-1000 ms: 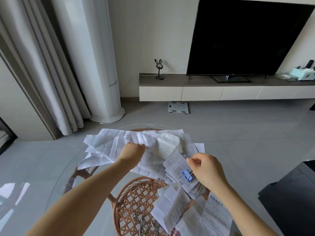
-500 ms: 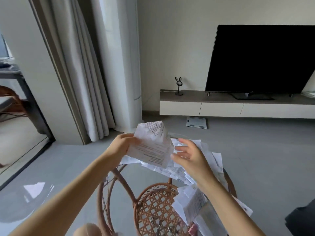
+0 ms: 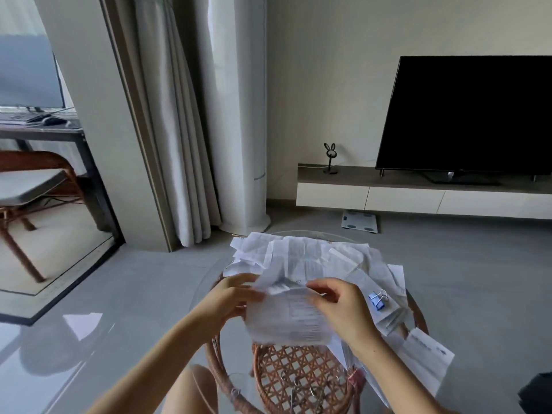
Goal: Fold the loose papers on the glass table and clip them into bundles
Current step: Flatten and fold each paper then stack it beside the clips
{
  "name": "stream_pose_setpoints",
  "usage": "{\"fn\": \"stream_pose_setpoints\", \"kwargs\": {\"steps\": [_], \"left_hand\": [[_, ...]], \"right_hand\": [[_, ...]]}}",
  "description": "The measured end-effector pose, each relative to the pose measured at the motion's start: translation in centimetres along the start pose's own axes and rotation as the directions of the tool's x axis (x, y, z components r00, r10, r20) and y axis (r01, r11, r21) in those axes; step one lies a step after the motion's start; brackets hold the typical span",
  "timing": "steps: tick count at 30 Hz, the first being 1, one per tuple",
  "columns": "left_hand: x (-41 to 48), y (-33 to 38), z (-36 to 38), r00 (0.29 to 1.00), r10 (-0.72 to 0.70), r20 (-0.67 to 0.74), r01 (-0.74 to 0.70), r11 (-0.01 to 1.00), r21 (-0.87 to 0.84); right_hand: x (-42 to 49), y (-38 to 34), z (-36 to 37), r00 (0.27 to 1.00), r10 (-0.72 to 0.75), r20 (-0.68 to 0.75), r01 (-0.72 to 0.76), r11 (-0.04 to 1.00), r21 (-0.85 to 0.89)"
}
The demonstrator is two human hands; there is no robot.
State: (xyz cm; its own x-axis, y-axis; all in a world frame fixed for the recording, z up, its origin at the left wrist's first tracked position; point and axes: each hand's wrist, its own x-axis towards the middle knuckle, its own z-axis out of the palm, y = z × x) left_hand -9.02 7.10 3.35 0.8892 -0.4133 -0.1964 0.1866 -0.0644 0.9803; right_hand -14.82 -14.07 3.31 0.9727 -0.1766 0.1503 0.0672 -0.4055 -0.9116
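A heap of loose white papers [image 3: 301,255] covers the far half of the round glass table [image 3: 206,282]. Both hands hold one printed sheet [image 3: 286,318] above the table's middle, its top edge bent over toward me. My left hand [image 3: 230,297] grips the sheet's left edge. My right hand [image 3: 340,306] pinches its upper right part. A blue binder clip [image 3: 377,299] lies on papers just right of my right hand. More folded papers [image 3: 418,357] lie at the near right.
Under the glass stands a rattan base with a woven shelf [image 3: 298,375] that holds metal clips. A TV [image 3: 466,115] on a low console stands at the far right. A scale [image 3: 360,225] lies on the floor. Curtains [image 3: 167,115] hang left.
The sheet has come down from an upright hold to lie lower between my hands, and its top edge now bends over. The view has swung left.
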Motion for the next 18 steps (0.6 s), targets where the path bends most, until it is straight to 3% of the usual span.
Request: {"fn": "stream_pose_setpoints", "kwargs": {"steps": [6,9,13,15,18], "left_hand": [[-0.5,-0.4,1.2,0.993,0.111,-0.041,-0.108,0.992,0.066],[-0.4,-1.0,1.3,0.993,0.095,-0.066,-0.098,0.994,-0.048],[-0.7,-1.6,1.3,0.998,0.007,0.065,0.01,0.963,-0.269],[-0.9,-1.8,1.1,0.995,-0.023,0.096,0.05,0.958,-0.283],[-1.0,-1.5,0.4,0.993,-0.015,0.116,0.044,0.968,-0.248]], "right_hand": [[-1.7,0.8,-0.2,0.999,0.039,-0.033,-0.04,0.999,-0.024],[-2.5,1.1,-0.6,0.985,0.17,0.022,-0.17,0.956,0.241],[-3.4,1.1,-1.3,0.941,0.274,0.2,-0.337,0.813,0.474],[-3.6,1.2,-1.4,0.92,0.294,0.259,-0.386,0.794,0.471],[-3.3,1.0,-1.2,0.925,0.271,0.267,-0.362,0.844,0.396]]}}
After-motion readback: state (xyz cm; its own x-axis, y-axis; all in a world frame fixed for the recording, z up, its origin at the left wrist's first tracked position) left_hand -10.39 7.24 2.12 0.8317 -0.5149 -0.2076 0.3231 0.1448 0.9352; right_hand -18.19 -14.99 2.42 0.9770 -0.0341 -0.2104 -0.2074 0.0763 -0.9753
